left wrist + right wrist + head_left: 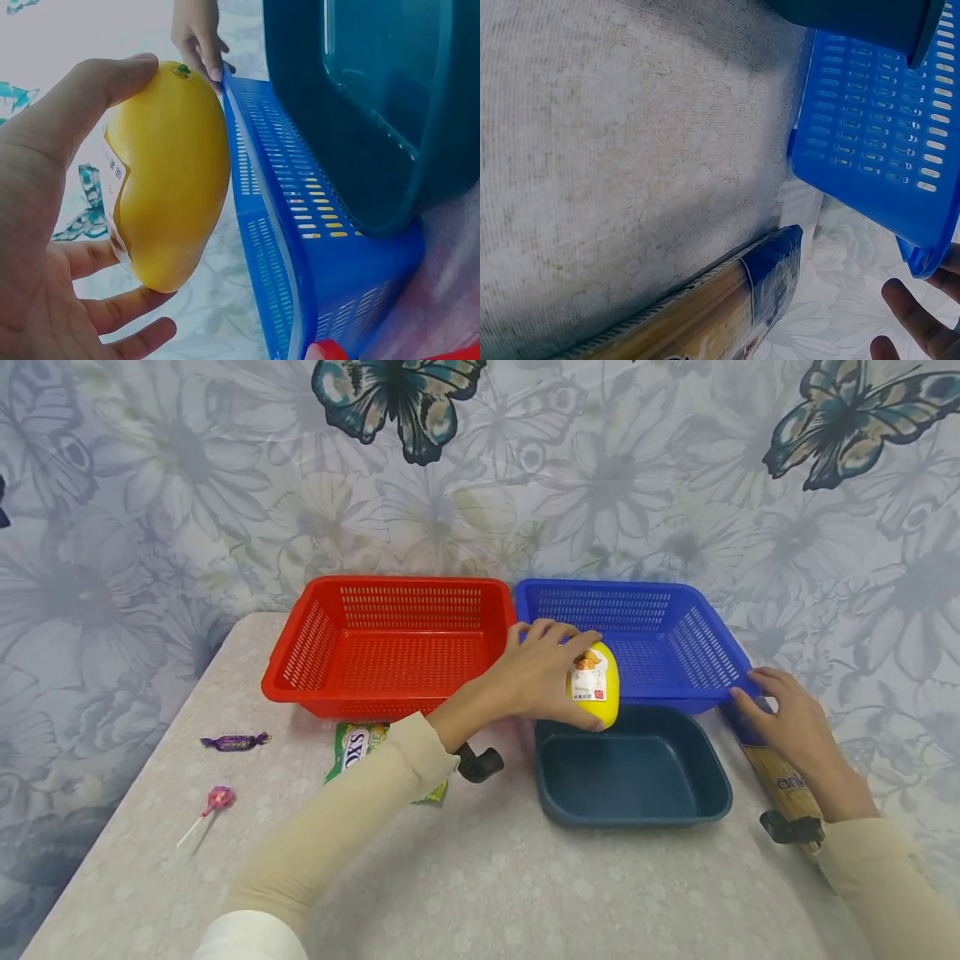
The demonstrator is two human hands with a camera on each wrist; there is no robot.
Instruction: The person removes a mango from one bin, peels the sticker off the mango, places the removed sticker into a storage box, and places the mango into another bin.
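Observation:
My left hand [536,681] holds a yellow mango [611,693] with a white printed label, above the near rim of the blue basket [607,586] and the back of the dark teal tub [637,820]. In the left wrist view the mango [176,172] shows a small green stem end; the thumb lies along its top and the fingers spread below. At the blue basket's front right corner, my right hand [798,727] pinches the rim between thumb and fingers. Other fingers [919,319] of that hand stand apart from the basket in the right wrist view.
A red basket [405,583] stands left of the blue one. Partly behind my left arm lies a green snack bag [348,752]. A purple wrapped candy [235,742] and a pink lollipop [220,797] lie at the left. A long clear-and-blue package [780,772] lies under my right arm.

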